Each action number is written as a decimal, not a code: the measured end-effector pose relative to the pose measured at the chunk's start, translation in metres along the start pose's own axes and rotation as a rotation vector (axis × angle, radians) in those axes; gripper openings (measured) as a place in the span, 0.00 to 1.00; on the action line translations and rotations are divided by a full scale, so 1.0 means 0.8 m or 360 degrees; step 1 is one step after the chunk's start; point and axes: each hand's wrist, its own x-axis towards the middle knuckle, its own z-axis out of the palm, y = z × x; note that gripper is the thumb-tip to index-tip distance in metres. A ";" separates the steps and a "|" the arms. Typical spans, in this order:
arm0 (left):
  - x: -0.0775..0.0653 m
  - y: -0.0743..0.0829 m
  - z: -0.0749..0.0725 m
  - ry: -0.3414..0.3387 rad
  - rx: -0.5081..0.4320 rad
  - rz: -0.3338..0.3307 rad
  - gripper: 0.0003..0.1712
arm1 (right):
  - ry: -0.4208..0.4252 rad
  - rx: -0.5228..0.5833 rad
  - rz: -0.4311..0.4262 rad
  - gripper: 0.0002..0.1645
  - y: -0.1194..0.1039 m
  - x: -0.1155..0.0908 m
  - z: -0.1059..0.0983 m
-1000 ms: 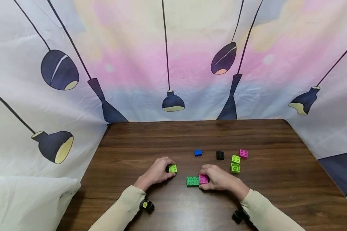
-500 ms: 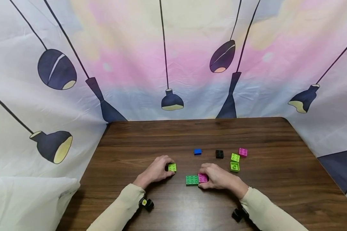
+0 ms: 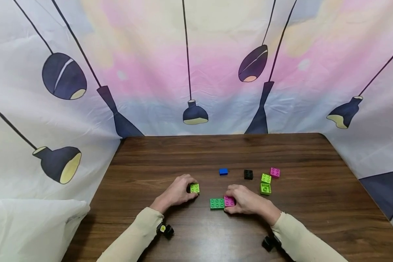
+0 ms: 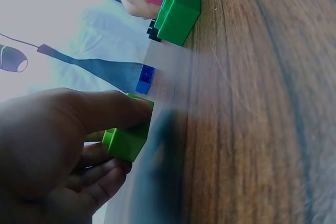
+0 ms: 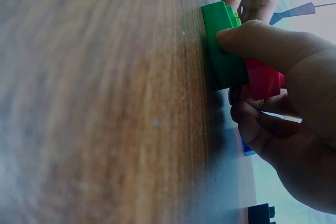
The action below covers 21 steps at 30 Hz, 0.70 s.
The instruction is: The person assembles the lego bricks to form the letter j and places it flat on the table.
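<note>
Between thumb and fingers, my left hand [image 3: 178, 191] pinches a lime-green toy building brick [image 3: 194, 188], studs up, close over the table. My right hand [image 3: 245, 199] grips a joined pair: a pink brick [image 3: 229, 201] set at the right end of a longer green brick [image 3: 217, 204]. In the right wrist view the right thumb [image 5: 252, 40] lies along the green brick's side, and the pink brick [image 5: 263, 80] rises above the green one. The fingers' hold on the far side is partly hidden. A short gap separates the two hands.
Behind the hands on the wooden table [image 3: 170, 153] lie a blue brick [image 3: 223, 171] and a black brick [image 3: 248, 174]. Farther right are a lime brick [image 3: 266, 178], an upturned lime brick [image 3: 265, 189] and a pink brick [image 3: 275, 172]. A printed curtain [image 3: 157, 72] hangs behind.
</note>
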 end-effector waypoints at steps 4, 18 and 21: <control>0.000 0.002 -0.002 0.0013 0.0000 0.0016 0.17 | 0.0014 -0.0003 0.0002 0.16 0.000 0.001 0.001; -0.003 0.013 -0.008 -0.0023 -0.0074 -0.0009 0.16 | 0.0005 0.0018 -0.0003 0.16 -0.001 -0.001 0.005; -0.001 0.016 -0.011 -0.0030 -0.0095 -0.0016 0.17 | 0.0018 0.0003 0.0008 0.17 -0.001 0.000 0.003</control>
